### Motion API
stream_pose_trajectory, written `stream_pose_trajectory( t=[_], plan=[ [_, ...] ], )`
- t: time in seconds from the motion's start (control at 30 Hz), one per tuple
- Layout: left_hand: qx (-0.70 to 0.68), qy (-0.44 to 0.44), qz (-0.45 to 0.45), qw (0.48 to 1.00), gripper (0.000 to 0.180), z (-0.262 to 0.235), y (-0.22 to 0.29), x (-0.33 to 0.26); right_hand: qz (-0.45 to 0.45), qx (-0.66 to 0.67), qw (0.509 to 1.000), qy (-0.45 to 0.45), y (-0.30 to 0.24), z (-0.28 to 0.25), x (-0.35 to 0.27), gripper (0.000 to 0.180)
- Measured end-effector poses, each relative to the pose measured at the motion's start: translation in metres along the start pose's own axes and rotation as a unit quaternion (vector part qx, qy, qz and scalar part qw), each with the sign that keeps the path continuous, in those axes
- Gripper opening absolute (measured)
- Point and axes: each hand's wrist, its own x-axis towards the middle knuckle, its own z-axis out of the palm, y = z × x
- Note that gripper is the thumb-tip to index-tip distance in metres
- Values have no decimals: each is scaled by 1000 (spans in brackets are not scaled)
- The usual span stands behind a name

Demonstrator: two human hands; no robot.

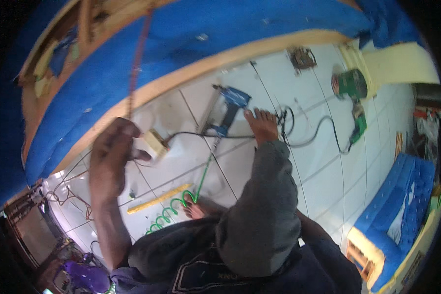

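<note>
My left hand [113,152] is raised over the tiled floor, its fingers curled around the lower end of a thin red cord [139,54]. The cord runs up across the blue upholstery [206,34] and is blurred, so its exact kind is unclear. Just right of my fingers a cream power socket block [156,143] shows, with a black cable leading from it. A blue nail gun [230,105] lies on the floor near my foot, joined to a coiled green air hose [169,212]. My right forearm passes behind my bent knee, hiding that hand.
A wooden frame edge [250,51] borders the upholstery. At the right lie a green power tool [358,125] with its cable, a green cylindrical object [350,84], and blue tufted furniture [402,206]. A yellow strip [159,198] lies beside the hose; a purple object [88,277] sits lower left.
</note>
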Motion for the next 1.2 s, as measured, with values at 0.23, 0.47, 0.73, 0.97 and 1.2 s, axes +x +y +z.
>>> stream_pose_trajectory(
  t=[0.23, 0.47, 0.73, 0.97, 1.2],
  plan=[
    [-132, 17, -121, 984, 30, -6, -65, -29, 5, -14, 992, -129, -4, 55, 20, 42],
    [-152, -62, -52, 985, 28, -28, -94, -86, 26, 33, 971, -235, -15, 10, 38, 47],
    [-199, -39, 4, 979, 27, -32, -79, -106, 237, 555, 780, -169, 92, -258, 46, 20],
    [-243, 32, 71, 967, 33, -33, -53, -119, -24, 468, 808, -358, 13, -255, 244, 75],
    [-226, 51, 111, 966, 36, -25, -48, -124, 0, 473, 754, -456, 0, -272, 307, 87]
  ],
)
